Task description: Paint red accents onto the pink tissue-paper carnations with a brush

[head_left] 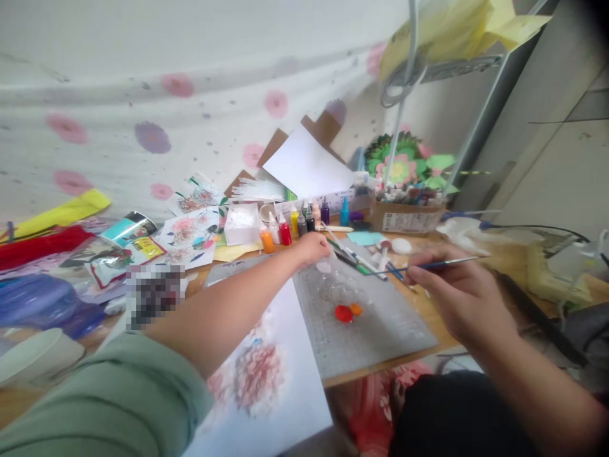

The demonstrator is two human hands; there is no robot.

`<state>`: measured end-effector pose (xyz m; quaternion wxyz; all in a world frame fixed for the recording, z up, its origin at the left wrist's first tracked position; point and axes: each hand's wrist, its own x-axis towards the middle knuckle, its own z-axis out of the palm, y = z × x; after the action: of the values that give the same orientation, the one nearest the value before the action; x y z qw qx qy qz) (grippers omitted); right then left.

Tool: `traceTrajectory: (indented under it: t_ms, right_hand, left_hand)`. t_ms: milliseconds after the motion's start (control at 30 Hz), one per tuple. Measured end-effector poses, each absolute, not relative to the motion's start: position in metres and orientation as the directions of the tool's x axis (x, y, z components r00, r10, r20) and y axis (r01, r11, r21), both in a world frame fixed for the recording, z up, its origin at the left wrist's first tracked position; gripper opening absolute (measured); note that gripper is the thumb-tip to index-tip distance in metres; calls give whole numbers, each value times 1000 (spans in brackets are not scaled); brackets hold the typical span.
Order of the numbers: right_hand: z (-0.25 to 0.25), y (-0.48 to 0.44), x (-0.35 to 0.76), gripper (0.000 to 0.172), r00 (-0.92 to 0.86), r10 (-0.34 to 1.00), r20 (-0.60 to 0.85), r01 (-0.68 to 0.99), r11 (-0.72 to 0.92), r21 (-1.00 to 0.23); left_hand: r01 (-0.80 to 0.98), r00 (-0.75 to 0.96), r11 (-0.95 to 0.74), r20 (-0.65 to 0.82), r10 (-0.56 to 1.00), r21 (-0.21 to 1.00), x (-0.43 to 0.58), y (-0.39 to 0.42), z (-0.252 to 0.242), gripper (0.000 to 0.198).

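My left hand (314,249) reaches across to the far part of the grey cutting mat (390,336), its fingers closed in a pinch. A small whitish, see-through bit shows just below the fingertips; what it is, I cannot make out. Close by lies a clear plastic palette (333,292) with blobs of red paint (344,313) and orange paint (356,309). My right hand (461,292) grips a thin blue paintbrush (451,261), held nearly level above the mat's right side. Below my left arm lies a white sheet (304,406) bearing a fluffy pinkish-red textured flower (261,376).
Paint bottles (285,230) stand in a row at the back, beside a white box (242,223). Pens and brushes (349,259) lie on the mat's far edge. A cardboard box (409,218) stands at right rear. Bags and a white bowl (40,358) crowd the left.
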<state>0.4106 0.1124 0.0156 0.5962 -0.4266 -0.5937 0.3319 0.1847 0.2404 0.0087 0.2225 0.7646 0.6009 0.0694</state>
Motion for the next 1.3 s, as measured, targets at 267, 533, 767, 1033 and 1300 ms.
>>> traceTrajectory:
  t_ms: [267,533,767,1033,1300]
  right_hand:
    - [26,83,365,12,-82,887,454,73,459,-885]
    - [21,56,296,4,-415,722,554,254,676,-691]
    - [10,55,268,8,-520,628,580,283,767,-576]
    - [-2,58,262,7,-547,581,603,306,809,-501]
    - [-11,62,259,10,-599,527,604,276,843,-462]
  left_hand:
    - [780,323,-165,-164,932,603,88,149,44,14]
    - [790,325,-151,-197,925,594,38,65,25,7]
    - [875,315,-220,-164,935,431,39,64,12,13]
    - [913,342,-290,-151,928,286,47,65,14,16]
    - [923,343,-325,-54,938,208,48,64,5,7]
